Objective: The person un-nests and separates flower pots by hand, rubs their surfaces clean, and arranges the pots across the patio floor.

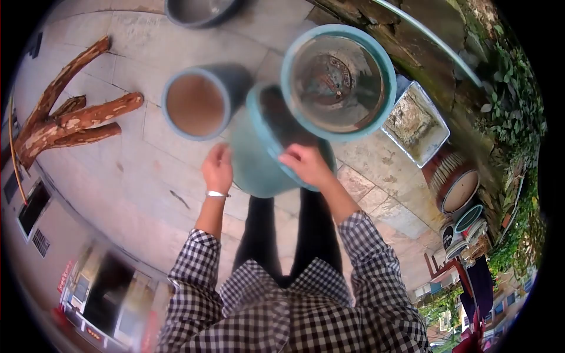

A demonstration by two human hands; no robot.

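A teal bucket (254,154) is tilted in front of my legs, its mouth turned toward the upper right. My right hand (307,165) grips its rim, fingers curled over the edge. My left hand (218,169), wearing a silver bracelet, is closed against the bucket's left side near its base; the exact contact of its fingertips is unclear. The bucket's inside looks dark and blurred. Just beyond its mouth stands a larger teal tub (338,132) holding clear water, with dark matter on its bottom. A blue-grey bucket (197,106) of brown liquid stands to the upper left.
Another grey tub (200,13) is at the top edge. A cut branching log (76,126) lies on the paving at left. Along the right wall are a rectangular planter (419,126), a brown ribbed pot (450,176) and stacked items (469,226). A hose (432,38) runs along the wall.
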